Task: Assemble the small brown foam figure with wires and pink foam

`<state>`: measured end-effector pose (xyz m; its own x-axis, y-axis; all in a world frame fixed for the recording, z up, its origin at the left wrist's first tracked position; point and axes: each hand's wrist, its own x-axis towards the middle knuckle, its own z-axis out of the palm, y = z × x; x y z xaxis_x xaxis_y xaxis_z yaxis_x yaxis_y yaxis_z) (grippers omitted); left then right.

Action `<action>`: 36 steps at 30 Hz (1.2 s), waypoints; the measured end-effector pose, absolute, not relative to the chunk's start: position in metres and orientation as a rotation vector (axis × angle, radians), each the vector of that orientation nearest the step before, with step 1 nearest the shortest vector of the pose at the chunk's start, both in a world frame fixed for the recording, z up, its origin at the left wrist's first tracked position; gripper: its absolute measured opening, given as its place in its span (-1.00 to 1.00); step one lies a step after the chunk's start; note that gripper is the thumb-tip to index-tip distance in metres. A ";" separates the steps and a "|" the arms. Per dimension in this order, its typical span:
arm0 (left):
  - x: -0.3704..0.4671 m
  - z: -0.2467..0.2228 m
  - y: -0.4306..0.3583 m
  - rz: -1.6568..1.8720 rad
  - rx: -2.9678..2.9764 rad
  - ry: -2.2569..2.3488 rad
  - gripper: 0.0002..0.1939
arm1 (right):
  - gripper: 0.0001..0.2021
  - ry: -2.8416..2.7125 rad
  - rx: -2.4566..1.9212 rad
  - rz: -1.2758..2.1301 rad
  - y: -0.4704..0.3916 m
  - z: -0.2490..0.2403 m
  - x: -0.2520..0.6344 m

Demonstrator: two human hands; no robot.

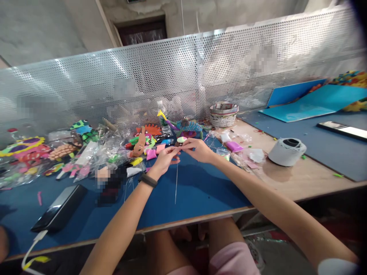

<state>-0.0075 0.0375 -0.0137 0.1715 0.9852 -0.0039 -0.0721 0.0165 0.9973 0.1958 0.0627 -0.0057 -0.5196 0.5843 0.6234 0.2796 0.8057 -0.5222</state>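
My left hand (pixel 165 159), with a dark band on its wrist, is closed in a pinch above the blue table mat. Its fingertips meet those of my right hand (pixel 198 149), which is also pinched. Whatever lies between the fingers is too small and covered to make out. A thin straight wire (pixel 176 185) slants on or above the mat just below the hands. Right behind the fingertips sits a small brown and pale green piece (pixel 181 140), partly hidden. Pink clay packets (pixel 151 154) and a yellow packet (pixel 137 161) lie left of my left hand.
Clay animals and plastic bags (pixel 111 141) crowd the left back. A woven basket (pixel 224 114), a purple packet (pixel 234 146) and a white roll (pixel 286 152) stand right. Phones lie at the left (pixel 59 208) and far right (pixel 344 130). A perforated metal screen (pixel 160 72) closes the back.
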 end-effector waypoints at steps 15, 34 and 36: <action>-0.011 -0.009 0.041 1.206 1.277 1.049 -0.59 | -0.73 -2.068 -0.769 0.239 0.047 0.010 0.195; -0.003 -0.014 0.037 1.193 1.520 1.069 -0.55 | -0.79 -2.135 -1.114 0.331 0.048 0.006 0.189; -0.003 -0.015 0.038 1.227 1.552 1.080 -0.55 | -0.82 -2.156 -1.189 0.189 0.044 0.009 0.188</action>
